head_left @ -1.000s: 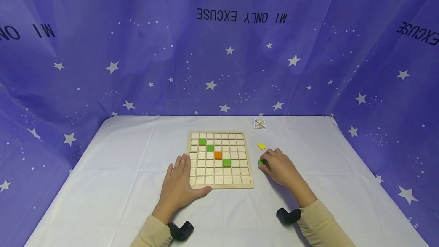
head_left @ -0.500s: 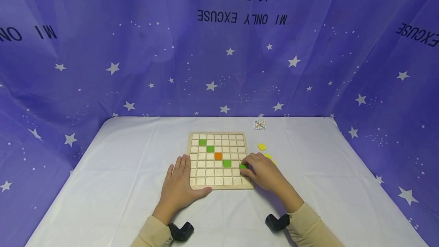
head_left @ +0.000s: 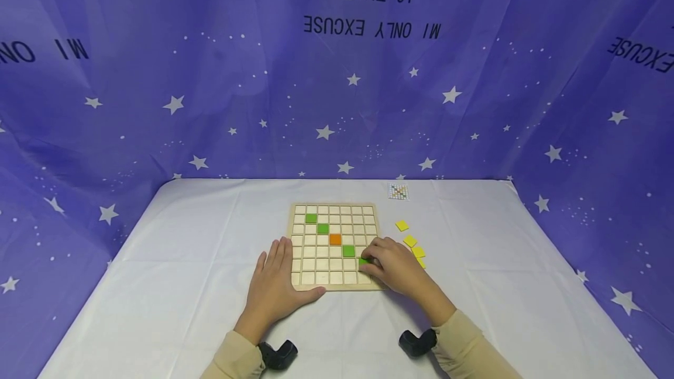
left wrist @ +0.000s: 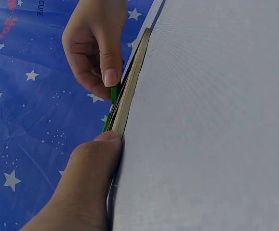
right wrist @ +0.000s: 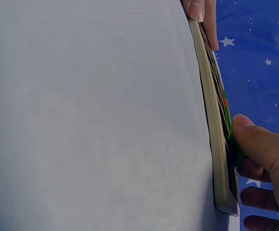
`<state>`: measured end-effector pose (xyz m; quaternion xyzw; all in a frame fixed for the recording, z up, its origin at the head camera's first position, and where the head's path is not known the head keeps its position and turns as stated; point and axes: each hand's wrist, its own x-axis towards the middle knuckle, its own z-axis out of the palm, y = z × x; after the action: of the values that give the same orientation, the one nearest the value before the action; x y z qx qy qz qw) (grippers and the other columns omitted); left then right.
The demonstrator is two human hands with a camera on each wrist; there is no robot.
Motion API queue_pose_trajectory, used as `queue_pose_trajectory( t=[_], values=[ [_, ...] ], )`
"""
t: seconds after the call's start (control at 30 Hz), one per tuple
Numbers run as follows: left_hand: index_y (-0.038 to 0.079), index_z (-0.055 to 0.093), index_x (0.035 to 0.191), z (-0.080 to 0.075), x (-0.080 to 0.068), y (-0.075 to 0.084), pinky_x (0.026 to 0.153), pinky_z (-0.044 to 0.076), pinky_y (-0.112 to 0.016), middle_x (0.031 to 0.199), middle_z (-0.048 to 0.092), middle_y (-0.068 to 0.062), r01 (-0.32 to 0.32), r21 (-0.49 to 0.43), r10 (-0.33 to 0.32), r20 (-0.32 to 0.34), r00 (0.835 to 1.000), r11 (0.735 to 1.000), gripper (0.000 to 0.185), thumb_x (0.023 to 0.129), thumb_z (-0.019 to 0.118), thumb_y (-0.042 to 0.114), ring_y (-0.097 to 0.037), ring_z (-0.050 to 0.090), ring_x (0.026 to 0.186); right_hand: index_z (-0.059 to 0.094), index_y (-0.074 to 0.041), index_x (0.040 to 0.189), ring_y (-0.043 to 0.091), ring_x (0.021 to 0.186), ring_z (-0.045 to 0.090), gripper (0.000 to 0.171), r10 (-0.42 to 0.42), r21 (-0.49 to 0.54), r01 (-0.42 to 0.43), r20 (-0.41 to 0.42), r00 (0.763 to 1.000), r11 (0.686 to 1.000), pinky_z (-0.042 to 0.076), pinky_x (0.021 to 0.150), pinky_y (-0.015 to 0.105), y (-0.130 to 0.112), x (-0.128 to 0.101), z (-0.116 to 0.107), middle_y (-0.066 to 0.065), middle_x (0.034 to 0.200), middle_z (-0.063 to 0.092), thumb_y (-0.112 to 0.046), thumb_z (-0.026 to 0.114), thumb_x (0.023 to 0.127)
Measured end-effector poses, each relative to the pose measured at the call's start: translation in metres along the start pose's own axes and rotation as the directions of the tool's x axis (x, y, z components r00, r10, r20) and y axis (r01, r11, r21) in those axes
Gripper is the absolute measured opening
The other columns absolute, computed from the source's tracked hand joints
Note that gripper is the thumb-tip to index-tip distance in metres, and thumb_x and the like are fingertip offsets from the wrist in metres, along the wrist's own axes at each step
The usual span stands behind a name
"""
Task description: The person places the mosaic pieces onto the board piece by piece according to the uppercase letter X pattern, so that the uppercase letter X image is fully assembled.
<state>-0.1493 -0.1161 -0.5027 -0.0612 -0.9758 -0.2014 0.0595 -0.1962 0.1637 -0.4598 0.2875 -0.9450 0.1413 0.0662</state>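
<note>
Straight-fingered left hand (head_left: 275, 285) is touching grid board (head_left: 322, 265) at left edge; right hand (head_left: 394, 265) is pinching green tile (head_left: 363, 262) near right edge.

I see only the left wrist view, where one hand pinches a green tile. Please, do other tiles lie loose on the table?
Observer: Yes, the head view shows four yellow tiles to the right of the board.
Operator: Thank you. Are all tiles set in the board green?
Observer: No, one orange tile sits in a diagonal line with three green tiles.
Operator: I see only the thumb of the left hand. Where is the rest of it?
Observer: Its fingers lie along the board's left edge.
</note>
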Motion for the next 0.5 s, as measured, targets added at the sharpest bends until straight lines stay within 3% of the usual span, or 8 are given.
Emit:
queue_pose_trajectory(
  t=[0.27,0.5],
  values=[
    [-0.003,0.02,0.156,0.001,0.0003,0.0003,0.124,0.016,-0.054,0.164,0.023,-0.019,-0.005,0.003,0.005,-0.02,1.0,1.0,0.133,0.066,0.061,0.087,-0.035,0.019,0.154,0.075,-0.022,0.1,0.007,0.086,0.061,0.026,-0.01,0.027,0.01,-0.007,1.0,1.0,0.053,0.078,0.03,0.0019,0.0039,0.0051,-0.012,0.096,0.068,-0.043,0.077,0.084],
    [-0.002,0.018,0.157,0.0011,0.0004,0.0005,0.124,0.015,-0.053,0.164,0.021,-0.018,-0.002,0.001,0.002,-0.01,1.0,1.0,0.134,0.066,0.061,0.088,-0.034,0.018,0.154,0.075,-0.022,0.095,0.003,0.08,0.053,0.021,0.08,0.156,-0.086,0.044,0.996,0.984,0.05,0.075,0.024,0.002,0.0049,0.0062,-0.016,0.092,0.064,-0.037,0.081,0.082]
  ],
)
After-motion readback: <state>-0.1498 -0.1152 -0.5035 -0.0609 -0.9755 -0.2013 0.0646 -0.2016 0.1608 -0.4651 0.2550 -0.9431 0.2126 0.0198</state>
